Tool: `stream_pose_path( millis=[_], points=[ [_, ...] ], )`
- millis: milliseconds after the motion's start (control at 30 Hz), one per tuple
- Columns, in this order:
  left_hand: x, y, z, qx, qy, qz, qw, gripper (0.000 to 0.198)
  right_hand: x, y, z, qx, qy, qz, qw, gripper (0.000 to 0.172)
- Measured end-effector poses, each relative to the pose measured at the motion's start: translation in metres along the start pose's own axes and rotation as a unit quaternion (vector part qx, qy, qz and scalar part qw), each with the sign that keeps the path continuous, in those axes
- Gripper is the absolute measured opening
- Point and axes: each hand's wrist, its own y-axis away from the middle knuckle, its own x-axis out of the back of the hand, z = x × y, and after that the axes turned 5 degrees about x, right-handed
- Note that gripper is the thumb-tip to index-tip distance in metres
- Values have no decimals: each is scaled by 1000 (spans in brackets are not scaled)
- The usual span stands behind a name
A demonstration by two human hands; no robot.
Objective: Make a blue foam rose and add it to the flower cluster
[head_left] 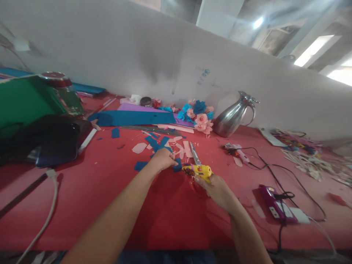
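My right hand (216, 189) is wrapped round a yellow glue gun (202, 170), whose nozzle end points left. Close to its left, my left hand (162, 160) has its fingers pinched at a small dark-blue paper piece (178, 165), just short of the nozzle. Scissors (195, 154) lie partly hidden behind the glue gun and my right hand. Blue paper cuttings (154, 143) and pale pink cuttings (180, 149) are scattered beyond my left hand.
Pink and blue paper flowers (201, 119) stand by a steel jug (232, 117) at the wall. A long blue strip (134, 118) lies left of them. Rightward are a pink glue gun (242, 154), trailing cords and a purple power strip (275, 205). A black bag (57, 139) sits left.
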Motion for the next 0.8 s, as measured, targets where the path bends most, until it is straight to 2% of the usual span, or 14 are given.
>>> stream_pose_path(
  millis=[233,400,600,800],
  points=[
    [1,3,2,13,6,3,1000,26,3,1,6,-44,-9,-18,999,33],
    [1,3,3,15,4,9,1000,27,7,4,1,-59,-7,-5,998,36],
    [1,3,4,25,18,11,999,23,-2,-1,-9,8,-10,-22,1000,31],
    [0,0,1,10,3,9,1000,20,-6,-3,-6,14,-16,-30,999,31]
  ],
)
